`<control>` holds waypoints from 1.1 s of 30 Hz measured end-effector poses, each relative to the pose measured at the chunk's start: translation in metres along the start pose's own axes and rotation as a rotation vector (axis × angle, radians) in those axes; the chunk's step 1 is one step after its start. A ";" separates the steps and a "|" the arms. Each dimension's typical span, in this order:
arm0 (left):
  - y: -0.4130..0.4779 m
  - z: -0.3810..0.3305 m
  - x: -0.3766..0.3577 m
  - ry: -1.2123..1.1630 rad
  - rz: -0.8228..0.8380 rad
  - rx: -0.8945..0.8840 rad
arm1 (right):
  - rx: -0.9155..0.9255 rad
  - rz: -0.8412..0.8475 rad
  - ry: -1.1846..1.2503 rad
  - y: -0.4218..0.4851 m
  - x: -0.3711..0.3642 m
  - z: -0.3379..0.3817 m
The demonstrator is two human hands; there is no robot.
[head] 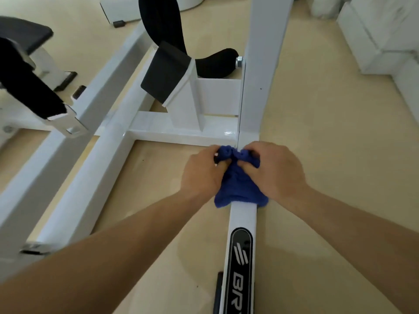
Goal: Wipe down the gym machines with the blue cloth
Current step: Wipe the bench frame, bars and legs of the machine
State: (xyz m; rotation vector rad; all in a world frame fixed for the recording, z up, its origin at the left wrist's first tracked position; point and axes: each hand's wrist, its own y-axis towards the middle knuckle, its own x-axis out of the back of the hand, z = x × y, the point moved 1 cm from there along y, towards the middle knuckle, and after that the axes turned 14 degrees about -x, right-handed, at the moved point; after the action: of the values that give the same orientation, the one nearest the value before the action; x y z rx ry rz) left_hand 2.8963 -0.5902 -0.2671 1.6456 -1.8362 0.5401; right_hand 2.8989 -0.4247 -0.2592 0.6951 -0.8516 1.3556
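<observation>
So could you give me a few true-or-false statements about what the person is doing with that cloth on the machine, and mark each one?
1. Both the left hand and the right hand grip the blue cloth. True.
2. The cloth lies on the floor beside the machine. False: it is draped over the white frame bar.
3. The black logo badge sits on that bar, nearer the person than the cloth. True.
4. The machine's frame is red. False: it is white.
</observation>
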 end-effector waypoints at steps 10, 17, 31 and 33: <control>-0.006 -0.013 0.022 -0.386 -0.080 -0.047 | 0.051 0.417 0.546 -0.015 -0.009 0.038; 0.016 0.005 0.024 -0.078 -0.229 -0.170 | -0.029 0.014 0.235 -0.009 -0.014 0.011; 0.090 0.081 -0.039 0.613 0.164 -0.567 | 0.177 -0.218 0.099 0.000 -0.053 -0.014; 0.114 0.073 -0.036 0.586 0.181 -0.511 | 0.183 -0.207 0.110 0.001 -0.054 -0.013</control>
State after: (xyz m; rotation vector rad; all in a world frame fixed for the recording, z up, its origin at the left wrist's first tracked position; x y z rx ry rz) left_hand 2.7734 -0.5949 -0.3337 0.8699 -1.5152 0.5064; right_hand 2.8991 -0.4425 -0.3119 0.8189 -0.5563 1.2811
